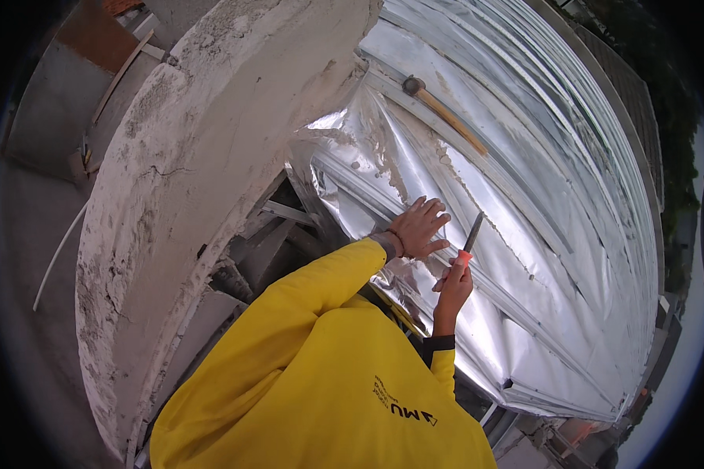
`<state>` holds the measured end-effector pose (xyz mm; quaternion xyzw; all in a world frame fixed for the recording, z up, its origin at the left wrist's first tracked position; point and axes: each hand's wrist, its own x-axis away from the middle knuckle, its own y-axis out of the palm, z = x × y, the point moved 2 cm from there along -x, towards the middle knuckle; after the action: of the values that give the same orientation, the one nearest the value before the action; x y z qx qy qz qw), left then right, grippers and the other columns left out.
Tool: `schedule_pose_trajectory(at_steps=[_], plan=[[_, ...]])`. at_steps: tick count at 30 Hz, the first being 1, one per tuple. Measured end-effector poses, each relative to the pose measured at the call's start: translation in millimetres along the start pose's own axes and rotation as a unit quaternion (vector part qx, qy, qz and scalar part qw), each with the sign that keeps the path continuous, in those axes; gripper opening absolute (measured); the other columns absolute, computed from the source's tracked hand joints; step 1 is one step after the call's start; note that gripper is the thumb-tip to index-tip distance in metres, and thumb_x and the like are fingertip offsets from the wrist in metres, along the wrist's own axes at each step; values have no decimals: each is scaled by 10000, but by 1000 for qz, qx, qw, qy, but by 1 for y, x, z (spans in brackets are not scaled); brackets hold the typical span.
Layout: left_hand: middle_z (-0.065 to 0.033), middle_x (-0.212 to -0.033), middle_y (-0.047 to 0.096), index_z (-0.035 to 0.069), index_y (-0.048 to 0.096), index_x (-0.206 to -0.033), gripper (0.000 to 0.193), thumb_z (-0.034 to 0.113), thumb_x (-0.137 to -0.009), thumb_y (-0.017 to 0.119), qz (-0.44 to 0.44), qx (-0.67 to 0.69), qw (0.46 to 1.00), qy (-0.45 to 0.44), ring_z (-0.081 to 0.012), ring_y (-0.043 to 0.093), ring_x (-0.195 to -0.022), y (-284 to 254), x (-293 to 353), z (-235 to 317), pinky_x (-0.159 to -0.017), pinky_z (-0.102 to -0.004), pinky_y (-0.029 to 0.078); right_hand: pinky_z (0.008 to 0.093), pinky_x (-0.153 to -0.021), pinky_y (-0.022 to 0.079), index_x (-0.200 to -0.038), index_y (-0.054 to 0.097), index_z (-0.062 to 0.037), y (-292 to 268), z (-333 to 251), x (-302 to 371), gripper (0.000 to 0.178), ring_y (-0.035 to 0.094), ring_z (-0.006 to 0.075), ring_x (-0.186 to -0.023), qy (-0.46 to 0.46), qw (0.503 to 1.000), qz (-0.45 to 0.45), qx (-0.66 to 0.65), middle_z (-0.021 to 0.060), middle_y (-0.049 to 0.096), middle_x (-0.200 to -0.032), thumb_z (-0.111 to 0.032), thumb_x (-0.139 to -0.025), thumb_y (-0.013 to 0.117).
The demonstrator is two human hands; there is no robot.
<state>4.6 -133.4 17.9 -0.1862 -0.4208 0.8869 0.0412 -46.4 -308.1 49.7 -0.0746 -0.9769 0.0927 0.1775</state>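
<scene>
as the left hand [419, 227] splays over a rail edge [360, 190], the right grip [454, 286] clasps a bladed tool [471, 240] above open foil [508, 270].

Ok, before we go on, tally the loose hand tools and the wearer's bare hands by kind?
Wooden-handled hammer: 1
Orange-handled bladed tool: 1
Bare hands: 2 (left hand, right hand)
Total: 4

A cracked pale wall [176, 172] stands at left, with green foliage [683, 148] far right.
</scene>
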Motion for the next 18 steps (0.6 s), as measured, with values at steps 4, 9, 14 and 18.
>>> schedule_pose_trajectory(at_steps=[4, 9, 14, 18], plan=[[-167, -1218, 529, 50, 552, -1179, 572, 533, -873, 581, 73, 47, 996, -1, -353, 468, -1226, -3, 4, 2, -1061, -507, 358, 224, -381, 324, -1035, 584, -28, 17, -10, -6, 391, 399, 63, -435, 1, 1000, 8, 4, -6, 480, -644, -399, -1031, 463], [-143, -1153, 567, 57, 596, -1095, 589, 597, -860, 564, 109, 64, 991, -43, -326, 515, -1153, -4, 3, 5, -999, -461, 397, 218, -400, 328, -1106, 589, -56, 23, -16, -25, 380, 404, 68, -461, -20, 999, -5, 32, -2, 503, -679, -370, -1038, 386], [-92, -1100, 601, 54, 680, -956, 548, 582, -849, 579, 148, 68, 984, -74, -281, 545, -1108, 3, -1, 6, -951, -441, 425, 223, -407, 318, -1129, 571, -63, 27, -4, -45, 357, 423, 70, -508, -61, 996, -57, 23, 5, 514, -716, -348, -1032, 380], [-82, -997, 638, 68, 697, -827, 502, 559, -824, 595, 119, 83, 981, -127, -264, 580, -1055, 7, -9, 0, -903, -413, 453, 258, -570, 418, -1139, 521, -37, 46, -9, -41, 328, 512, 114, -706, -113, 990, -85, 16, 67, 547, -899, -321, -1028, 400]])
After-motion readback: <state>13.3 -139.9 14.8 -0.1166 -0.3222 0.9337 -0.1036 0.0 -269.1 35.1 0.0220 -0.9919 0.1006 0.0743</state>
